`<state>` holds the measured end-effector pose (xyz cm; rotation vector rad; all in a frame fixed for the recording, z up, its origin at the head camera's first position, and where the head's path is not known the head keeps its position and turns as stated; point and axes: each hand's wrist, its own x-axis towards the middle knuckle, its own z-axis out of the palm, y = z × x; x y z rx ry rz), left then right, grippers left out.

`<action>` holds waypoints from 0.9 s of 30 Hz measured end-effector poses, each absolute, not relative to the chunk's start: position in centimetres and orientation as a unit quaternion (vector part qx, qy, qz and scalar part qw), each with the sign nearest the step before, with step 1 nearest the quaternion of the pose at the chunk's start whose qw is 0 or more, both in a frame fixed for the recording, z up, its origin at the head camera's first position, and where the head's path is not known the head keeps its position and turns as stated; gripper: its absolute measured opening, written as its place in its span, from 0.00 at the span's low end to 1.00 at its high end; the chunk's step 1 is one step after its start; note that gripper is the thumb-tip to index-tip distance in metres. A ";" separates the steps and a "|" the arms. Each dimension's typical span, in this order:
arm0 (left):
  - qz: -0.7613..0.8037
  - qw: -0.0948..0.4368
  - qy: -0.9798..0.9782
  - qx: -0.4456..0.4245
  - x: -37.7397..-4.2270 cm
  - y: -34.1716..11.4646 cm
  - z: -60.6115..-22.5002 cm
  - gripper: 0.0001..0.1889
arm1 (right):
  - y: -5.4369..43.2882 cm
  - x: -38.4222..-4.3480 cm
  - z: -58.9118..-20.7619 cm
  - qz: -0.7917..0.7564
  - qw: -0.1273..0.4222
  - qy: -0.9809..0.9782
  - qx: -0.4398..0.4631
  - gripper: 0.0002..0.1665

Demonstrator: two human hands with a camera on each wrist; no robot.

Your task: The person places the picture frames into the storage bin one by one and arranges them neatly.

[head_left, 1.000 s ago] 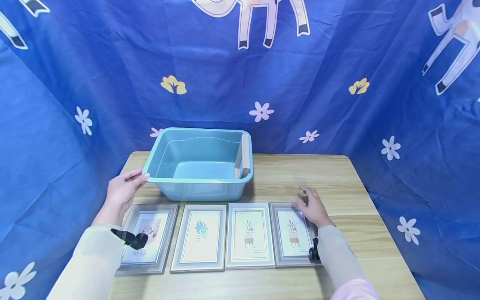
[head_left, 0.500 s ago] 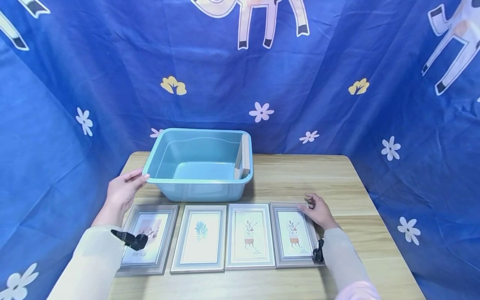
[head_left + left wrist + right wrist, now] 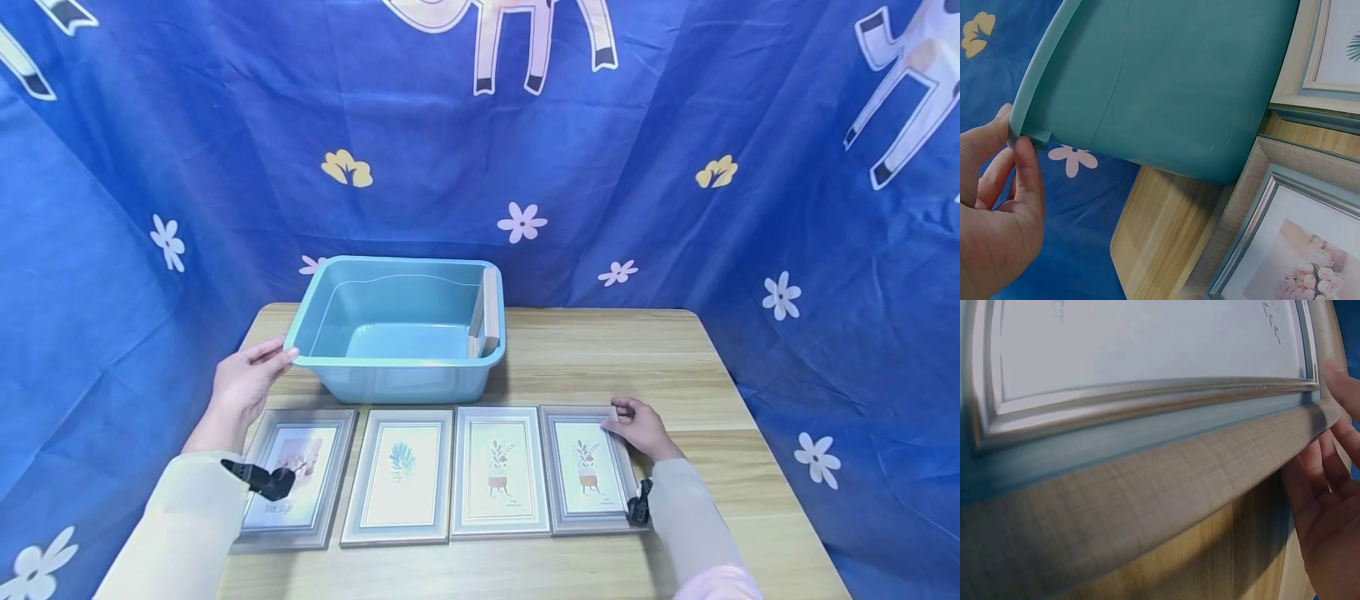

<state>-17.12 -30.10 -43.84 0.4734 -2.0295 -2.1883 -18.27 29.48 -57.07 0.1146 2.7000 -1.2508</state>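
Observation:
My left hand (image 3: 243,383) pinches the near left corner of a blue plastic basin's rim (image 3: 390,362), thumb and fingers on either side of it in the left wrist view. At the right, my right hand (image 3: 642,427) grips the far right corner of a grey picture frame (image 3: 550,467) with a potted-plant print. In the right wrist view its thumb lies over that corner (image 3: 1319,415) and the other fingers (image 3: 1310,465) curl at the frame's outer edge. The frame lies on the table, in line with the others.
To its left lie a pale frame (image 3: 461,467) with a similar plant print, one (image 3: 446,475) with a blue leaf and one (image 3: 341,475) with pink flowers. Inside the basin, a frame (image 3: 491,308) stands against the right wall. Blue curtains (image 3: 600,208) surround the wooden table (image 3: 600,342).
My right hand has moved right and slightly nearer, from above the frame's far edge to its far right corner, and its fingers have closed there. The left hand stays on the basin rim.

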 end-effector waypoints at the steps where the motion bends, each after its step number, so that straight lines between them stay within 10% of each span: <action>1: -0.720 0.059 -0.674 0.154 -17.1 -30.1 -43.9 0.36 | 29.5 -18.2 -57.1 -0.421 0.084 0.902 0.043 0.36; 27: -0.742 0.060 -0.652 0.141 -17.2 -30.1 -43.8 0.37 | 28.9 -18.2 -56.3 -0.424 0.064 0.901 0.072 0.22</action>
